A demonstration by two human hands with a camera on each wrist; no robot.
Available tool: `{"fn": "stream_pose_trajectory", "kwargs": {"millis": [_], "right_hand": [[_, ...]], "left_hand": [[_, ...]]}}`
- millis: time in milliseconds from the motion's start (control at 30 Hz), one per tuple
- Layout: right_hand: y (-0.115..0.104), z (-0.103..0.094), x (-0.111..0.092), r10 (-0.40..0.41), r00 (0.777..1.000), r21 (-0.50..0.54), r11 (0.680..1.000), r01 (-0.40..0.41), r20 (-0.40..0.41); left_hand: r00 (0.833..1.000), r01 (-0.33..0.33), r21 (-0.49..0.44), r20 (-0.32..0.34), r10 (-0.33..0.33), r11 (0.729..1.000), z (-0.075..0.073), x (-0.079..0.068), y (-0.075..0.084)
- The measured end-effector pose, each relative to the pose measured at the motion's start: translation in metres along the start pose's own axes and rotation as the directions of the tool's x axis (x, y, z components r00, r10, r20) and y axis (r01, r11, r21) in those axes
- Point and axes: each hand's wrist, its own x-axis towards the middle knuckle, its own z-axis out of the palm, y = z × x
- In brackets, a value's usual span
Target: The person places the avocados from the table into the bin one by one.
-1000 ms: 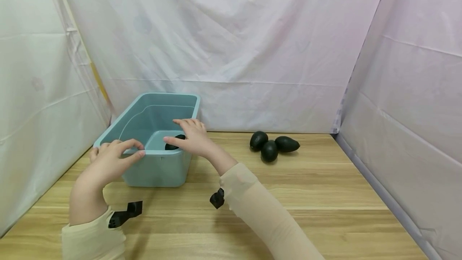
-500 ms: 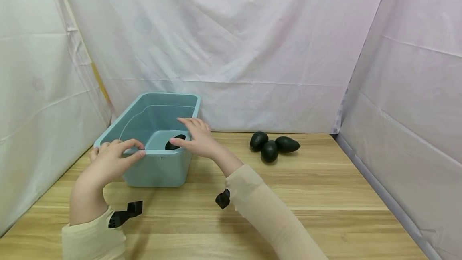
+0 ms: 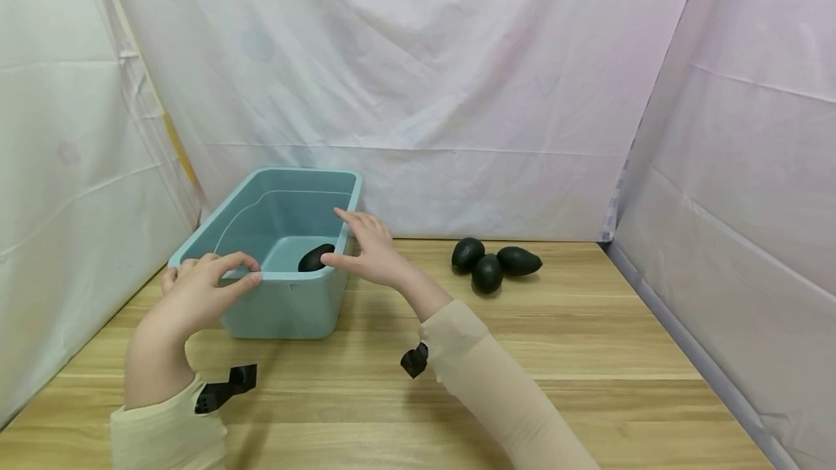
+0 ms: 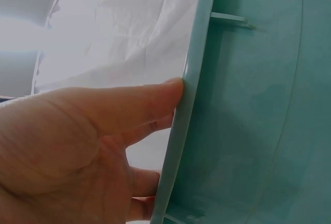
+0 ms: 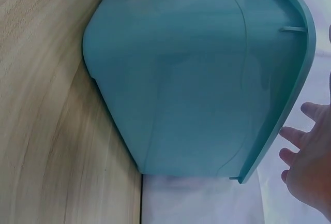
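The right hand [image 3: 369, 252] is spread, thumb well apart from the fingers, and holds nothing. It hangs at the right rim of the tub [image 3: 281, 310], thumb toward the inside; whether a fingertip brushes the rim, I cannot tell. The left hand [image 3: 205, 290] pinches the near rim, thumb and fingers bent over the edge, which looks like steadying.

Inside the tub, one avocado [image 3: 315, 258] lies on the floor by the near right corner, just under the right thumb. The thumb overlaps its end in the head view, but they seem apart.

Farther right, well apart from the tub, three more avocados [image 3: 488, 274] sit bunched on the table [image 3: 555, 361], near its back edge and the white sheet [image 3: 424, 78].

The step in hand appears to be the tail of a placement: the avocado is down, the right hand free of it. The next move probably calls for lifting the right hand clear of the rim and reaching across to the bunch, fingers parted enough to take one without rolling its neighbours, while the left hand keeps its grip.
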Motion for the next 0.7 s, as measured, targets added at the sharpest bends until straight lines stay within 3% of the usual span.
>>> {"fn": "stream_pose_trajectory", "kwargs": {"millis": [700], "right_hand": [[0.025,-0.01,-0.019,-0.011,0.999,0.024,1.0,0.012,-0.049]], "left_hand": [[1.0,-0.006,0.002,-0.002,0.006,1.0,0.0,-0.001,-0.001]]}}
